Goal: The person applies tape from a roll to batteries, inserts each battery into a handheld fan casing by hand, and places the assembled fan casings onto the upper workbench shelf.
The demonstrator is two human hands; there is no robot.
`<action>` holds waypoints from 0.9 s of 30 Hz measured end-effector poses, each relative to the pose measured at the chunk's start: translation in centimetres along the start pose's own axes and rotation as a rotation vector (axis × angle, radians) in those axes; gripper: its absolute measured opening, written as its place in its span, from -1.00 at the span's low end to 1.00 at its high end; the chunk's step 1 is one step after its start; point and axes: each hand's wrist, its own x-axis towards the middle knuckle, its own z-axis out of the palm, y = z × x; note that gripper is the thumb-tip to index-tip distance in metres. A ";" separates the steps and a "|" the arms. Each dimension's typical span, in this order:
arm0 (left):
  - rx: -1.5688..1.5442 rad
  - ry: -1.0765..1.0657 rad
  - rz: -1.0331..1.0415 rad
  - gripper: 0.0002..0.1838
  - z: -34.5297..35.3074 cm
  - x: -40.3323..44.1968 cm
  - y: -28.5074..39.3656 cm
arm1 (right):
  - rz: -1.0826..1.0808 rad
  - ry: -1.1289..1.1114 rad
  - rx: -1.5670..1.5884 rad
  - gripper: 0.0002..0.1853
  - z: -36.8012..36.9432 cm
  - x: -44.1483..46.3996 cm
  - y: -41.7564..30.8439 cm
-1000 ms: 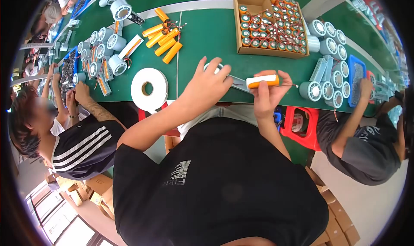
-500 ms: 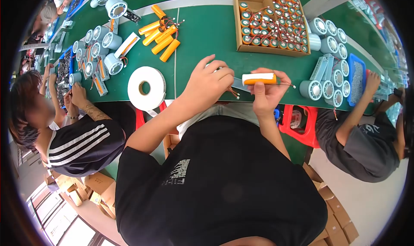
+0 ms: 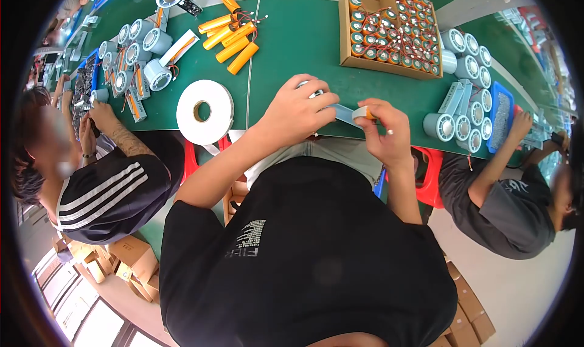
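Observation:
My left hand (image 3: 302,108) is closed around a grey-blue fan housing (image 3: 345,114), whose flat handle sticks out to the right; the fingers hide most of its round part. Between the thumb and fingers of my right hand (image 3: 387,131) is an orange cylindrical battery (image 3: 369,113) with a white strip on it, its end turned toward the housing. The battery's end is at or very near the handle; whether they touch I cannot tell. A white roll of tape (image 3: 219,113) lies left of my hands.
Several loose orange batteries (image 3: 243,58) with wires lie beyond the roll. A cardboard box (image 3: 389,71) of batteries stands at the back right. Grey-blue housings stand left and right (image 3: 439,127). Co-workers sit on both sides, beside blue trays (image 3: 494,141). A red stool (image 3: 431,180) is below the table edge.
My right hand has turned the battery from lying sideways to pointing end-on at the housing. The housing's handle shows more between my hands. My view has shifted slightly.

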 end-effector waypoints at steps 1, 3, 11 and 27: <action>-0.005 0.006 0.006 -0.93 0.0 -0.1 -0.1 | -0.017 -0.068 -0.055 -0.64 -0.1 0.4 -0.2; -0.007 0.013 0.007 -0.93 0.1 -0.3 -0.2 | -0.037 -0.140 -0.108 -0.64 -0.3 0.9 -0.6; -0.049 0.085 0.039 -0.89 0.3 -0.2 -0.5 | -0.179 -0.343 -0.347 -0.62 -0.5 3.3 -1.7; -0.161 0.123 0.008 -0.82 -0.2 -0.9 -0.8 | -0.277 0.151 -0.056 -0.53 0.9 -1.3 3.0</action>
